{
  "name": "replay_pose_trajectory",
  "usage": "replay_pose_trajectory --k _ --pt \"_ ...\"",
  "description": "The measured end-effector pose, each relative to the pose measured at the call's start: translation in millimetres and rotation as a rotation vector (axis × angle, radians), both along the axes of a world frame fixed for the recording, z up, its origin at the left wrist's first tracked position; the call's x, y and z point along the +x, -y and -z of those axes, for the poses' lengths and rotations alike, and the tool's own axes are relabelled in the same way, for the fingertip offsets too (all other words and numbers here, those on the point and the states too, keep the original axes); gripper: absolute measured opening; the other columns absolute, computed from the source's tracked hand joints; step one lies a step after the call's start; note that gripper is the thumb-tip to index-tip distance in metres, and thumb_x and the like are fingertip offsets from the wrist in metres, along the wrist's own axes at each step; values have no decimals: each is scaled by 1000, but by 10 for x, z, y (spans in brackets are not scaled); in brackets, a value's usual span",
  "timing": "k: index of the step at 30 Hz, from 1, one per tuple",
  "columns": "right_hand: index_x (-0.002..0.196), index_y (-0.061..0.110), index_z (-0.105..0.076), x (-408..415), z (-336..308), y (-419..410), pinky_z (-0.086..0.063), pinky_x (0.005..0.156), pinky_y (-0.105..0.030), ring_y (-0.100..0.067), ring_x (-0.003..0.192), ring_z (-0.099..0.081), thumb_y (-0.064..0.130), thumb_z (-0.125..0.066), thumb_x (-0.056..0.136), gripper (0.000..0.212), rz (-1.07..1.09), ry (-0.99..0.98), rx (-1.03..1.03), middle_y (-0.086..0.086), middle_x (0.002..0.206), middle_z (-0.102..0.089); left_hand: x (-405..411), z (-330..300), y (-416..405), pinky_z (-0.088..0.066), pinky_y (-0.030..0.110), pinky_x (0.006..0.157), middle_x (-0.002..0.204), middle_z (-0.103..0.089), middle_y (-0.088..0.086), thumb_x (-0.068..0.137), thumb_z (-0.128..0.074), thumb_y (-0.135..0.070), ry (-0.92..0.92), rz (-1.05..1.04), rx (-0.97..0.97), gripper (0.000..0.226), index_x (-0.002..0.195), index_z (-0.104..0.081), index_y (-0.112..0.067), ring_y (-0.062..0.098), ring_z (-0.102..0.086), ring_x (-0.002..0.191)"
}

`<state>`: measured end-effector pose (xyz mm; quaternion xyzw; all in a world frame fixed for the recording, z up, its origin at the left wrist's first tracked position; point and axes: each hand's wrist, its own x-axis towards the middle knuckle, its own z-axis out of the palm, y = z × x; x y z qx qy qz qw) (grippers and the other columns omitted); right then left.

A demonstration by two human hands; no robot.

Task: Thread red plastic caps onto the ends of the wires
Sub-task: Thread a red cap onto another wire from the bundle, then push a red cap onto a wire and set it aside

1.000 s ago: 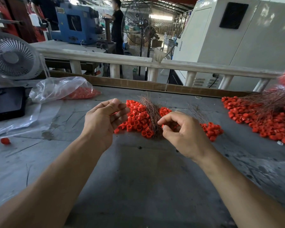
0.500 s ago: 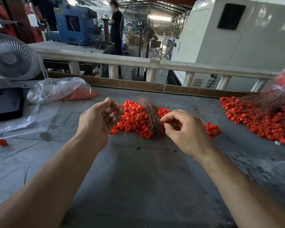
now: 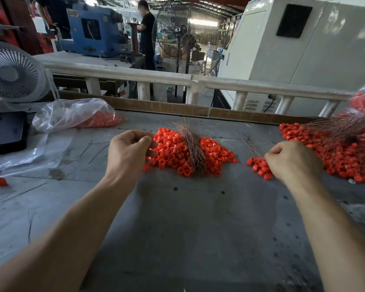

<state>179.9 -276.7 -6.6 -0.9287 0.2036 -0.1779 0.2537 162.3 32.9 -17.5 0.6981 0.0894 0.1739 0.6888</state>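
While your left hand is curling its fingers at the near-left edge of the middle pile of red plastic caps, whether pinching a cap is unclear; your right hand, fingers curled, is resting on a smaller cap cluster. Copper wires are lying across the middle pile on the grey worktop.
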Motion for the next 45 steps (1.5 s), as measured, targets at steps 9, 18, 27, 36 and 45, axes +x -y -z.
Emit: replay_pose_trajectory --k 9,18,27,36,45 --pt "92 23 -78 -43 2 -68 -53 85 -40 -34 98 -66 26 -69 85 12 -49 180 -253 -6 98 -74 59 105 -50 -54 28 59 74 -74 -10 91 -69 -16 -15 -35 293 17 81 -73 -29 7 -66 64" --pt "98 26 -79 -38 242 -560 -53 79 -28 -10 79 -66 24 -78 88 11 -538 105 -60 16 80 -69 60 154 -24 -37 17 56 78 -68 -19 89 -70 -25 -6 -59 636 11 82 -72 -33 -2 -60 71" --pt "103 26 -76 -21 283 -671 -49 78 -28 -8 81 -60 19 -73 92 14 -577 196 -71 12 92 -66 88 201 -44 -37 20 60 83 -66 -20 86 -72 -23 -14 -55 798 20 75 -65 -38 0 -57 74" --pt "99 32 -67 -145 159 -724 -49 70 -27 -3 73 -55 22 -74 88 16 -780 173 -129 20 85 -59 64 243 83 -35 11 59 74 -64 -23 84 -78 -29 49 114 846 17 75 -68 -38 -9 -57 71" --pt "91 29 -69 -160 132 -797 -52 74 -41 -10 80 -55 25 -73 91 6 -848 259 -212 13 89 -58 31 246 149 -43 15 65 79 -67 -21 85 -78 -29 113 190 826 5 85 -75 -33 -5 -60 77"
